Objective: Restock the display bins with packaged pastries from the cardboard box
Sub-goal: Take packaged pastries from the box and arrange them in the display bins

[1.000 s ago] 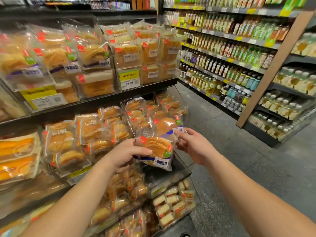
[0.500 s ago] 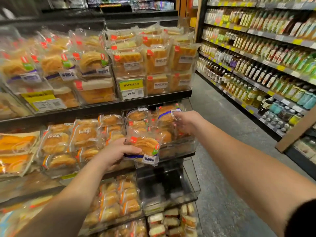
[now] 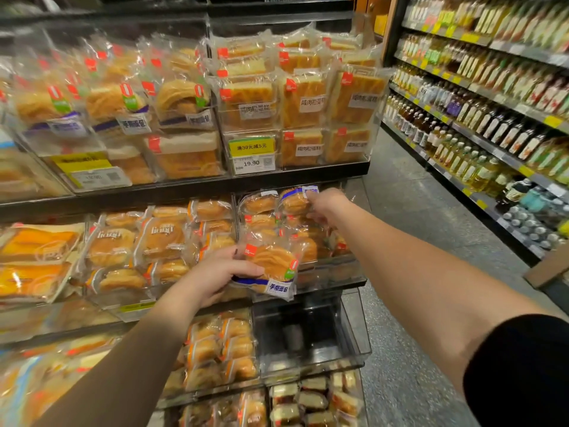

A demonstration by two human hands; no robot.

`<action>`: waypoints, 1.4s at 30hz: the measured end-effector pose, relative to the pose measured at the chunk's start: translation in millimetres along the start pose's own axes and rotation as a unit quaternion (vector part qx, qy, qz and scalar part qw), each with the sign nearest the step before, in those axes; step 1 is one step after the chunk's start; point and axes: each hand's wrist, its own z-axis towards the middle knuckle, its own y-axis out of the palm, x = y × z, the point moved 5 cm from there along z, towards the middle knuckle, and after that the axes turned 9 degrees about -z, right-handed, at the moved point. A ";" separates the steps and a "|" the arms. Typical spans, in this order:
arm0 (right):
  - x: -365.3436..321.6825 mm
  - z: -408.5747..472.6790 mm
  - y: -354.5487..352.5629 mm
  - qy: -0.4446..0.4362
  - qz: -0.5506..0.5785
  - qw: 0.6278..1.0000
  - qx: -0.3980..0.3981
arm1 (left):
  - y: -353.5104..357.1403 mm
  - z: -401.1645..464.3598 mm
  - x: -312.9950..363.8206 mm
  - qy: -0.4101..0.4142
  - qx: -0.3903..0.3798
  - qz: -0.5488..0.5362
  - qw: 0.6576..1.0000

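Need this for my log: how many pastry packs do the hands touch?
2: front pack in the left hand; top pack at the right hand, on the bin's pile.

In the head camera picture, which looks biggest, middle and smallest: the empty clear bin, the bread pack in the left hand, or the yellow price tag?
1. Empty bin, clearly largest.
2. Bread pack in the left hand.
3. Yellow price tag, smallest, though it sits farther back, so nearness exaggerates the gap.

Yellow shelf tag (image 3: 252, 147) reads 满39元减5元, the price label (image 3: 253, 163) below 19.90
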 end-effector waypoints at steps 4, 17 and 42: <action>-2.4 1.2 -4.8 -0.040 -0.212 0.972 0.090 | 0.2 0.2 0.7 -0.003 -0.008 -0.012 1.000; 8.4 9.8 16.1 -0.098 -0.297 0.938 0.149 | -0.9 5.9 0.4 -0.011 -0.024 -0.032 0.999; 31.3 -61.3 -4.7 -0.214 -0.059 0.969 0.105 | 16.3 11.4 24.0 0.031 0.024 -0.193 0.980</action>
